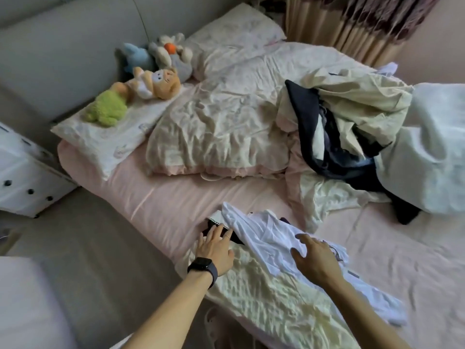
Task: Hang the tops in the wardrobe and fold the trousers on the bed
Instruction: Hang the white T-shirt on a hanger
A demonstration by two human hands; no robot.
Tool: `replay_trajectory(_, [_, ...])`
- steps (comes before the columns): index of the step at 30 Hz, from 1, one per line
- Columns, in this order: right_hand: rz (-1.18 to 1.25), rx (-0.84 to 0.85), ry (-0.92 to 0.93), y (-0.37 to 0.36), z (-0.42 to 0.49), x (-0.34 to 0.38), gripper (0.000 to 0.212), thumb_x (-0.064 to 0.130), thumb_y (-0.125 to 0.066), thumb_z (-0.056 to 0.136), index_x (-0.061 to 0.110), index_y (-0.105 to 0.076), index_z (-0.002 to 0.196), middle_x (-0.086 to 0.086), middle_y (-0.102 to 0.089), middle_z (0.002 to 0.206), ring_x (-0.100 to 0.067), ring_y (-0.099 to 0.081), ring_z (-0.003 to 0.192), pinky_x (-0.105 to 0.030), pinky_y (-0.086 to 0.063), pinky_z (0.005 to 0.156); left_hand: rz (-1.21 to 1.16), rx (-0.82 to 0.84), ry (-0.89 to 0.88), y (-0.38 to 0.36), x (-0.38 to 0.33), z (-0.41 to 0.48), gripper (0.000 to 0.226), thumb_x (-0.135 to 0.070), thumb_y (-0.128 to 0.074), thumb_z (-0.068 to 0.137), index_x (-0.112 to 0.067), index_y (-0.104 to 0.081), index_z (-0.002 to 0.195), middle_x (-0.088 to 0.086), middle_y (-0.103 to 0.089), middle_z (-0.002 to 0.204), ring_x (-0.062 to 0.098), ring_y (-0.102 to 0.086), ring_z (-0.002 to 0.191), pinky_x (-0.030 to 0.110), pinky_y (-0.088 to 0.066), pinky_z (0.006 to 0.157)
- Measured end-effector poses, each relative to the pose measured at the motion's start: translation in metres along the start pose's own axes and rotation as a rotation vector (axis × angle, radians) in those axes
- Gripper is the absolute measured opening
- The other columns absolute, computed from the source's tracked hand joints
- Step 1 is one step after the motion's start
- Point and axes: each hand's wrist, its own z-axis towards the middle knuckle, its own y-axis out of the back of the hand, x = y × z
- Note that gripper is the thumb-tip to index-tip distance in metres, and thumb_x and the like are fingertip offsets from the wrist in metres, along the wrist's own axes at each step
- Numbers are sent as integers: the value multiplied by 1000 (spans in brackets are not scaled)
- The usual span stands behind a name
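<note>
The white top [264, 235] lies spread at the near edge of the bed [156, 195]. The left hand [215, 250] rests with straight fingers on a dark garment [214, 226] at the top's left end. The right hand [314, 258] is over the top, fingers spread and relaxed, grasping nothing. A heap of clothes [339, 127] lies behind the top.

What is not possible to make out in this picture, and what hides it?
Head view:
- Dark garment: mostly under the white top and left hand; its kind is unclear.
- Clothes pile: pieces tangled; number and kinds unclear.
- Wardrobe: outside the frame.
- White drawer unit: cut off by the left edge.
</note>
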Motion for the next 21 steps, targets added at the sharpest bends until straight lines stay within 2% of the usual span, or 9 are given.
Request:
replay_trajectory(5, [-68,101,6,-56,66,3,57,49,-51,97,27,-39,148,-4,-54,143,-30,-45,130,-39,-44,99,59,53,36,-54,30,66,70,-39,-43,100,-29,-7,160,0,7,167,24,-2,154,51,-7,122])
replay_trajectory(11, [-168,248,56,-120,130,1,66,53,-49,97,45,-17,155,-3,-37,152,-32,-43,133,-43,-47,96,81,96,72,-112,54,126,80,-44,-44,99,-26,6,160,-3,21,165,22,7,154,51,-3,123])
replay_trajectory(14, [-270,211,63,-146,147,-9,57,54,-54,96,41,-31,146,-5,-34,148,-33,-46,126,-41,-48,89,58,90,83,-138,59,144,78,-48,-41,100,-26,4,160,-3,23,165,22,10,154,54,-3,123])
replay_trajectory(16, [-317,147,61,-156,153,-13,48,45,-54,98,33,-37,141,-7,-36,145,-33,-49,120,-40,-48,83,59,80,78,-146,60,151,77,-49,-39,101,-25,4,160,-2,24,164,22,11,154,56,-3,122])
replay_trajectory(19, [-339,78,79,-159,153,-19,32,22,-42,103,23,-44,135,-7,-44,140,-32,-56,109,-38,-47,73,55,89,80,-148,58,151,78,-49,-40,100,-25,4,160,-3,23,165,23,10,154,56,-4,122])
replay_trajectory(21, [-282,43,73,-151,149,-19,26,21,-38,103,18,-45,128,-6,-54,126,-32,-59,101,-38,-45,67,70,109,84,-141,58,148,78,-47,-41,100,-25,4,160,-3,21,165,22,7,154,55,-6,122])
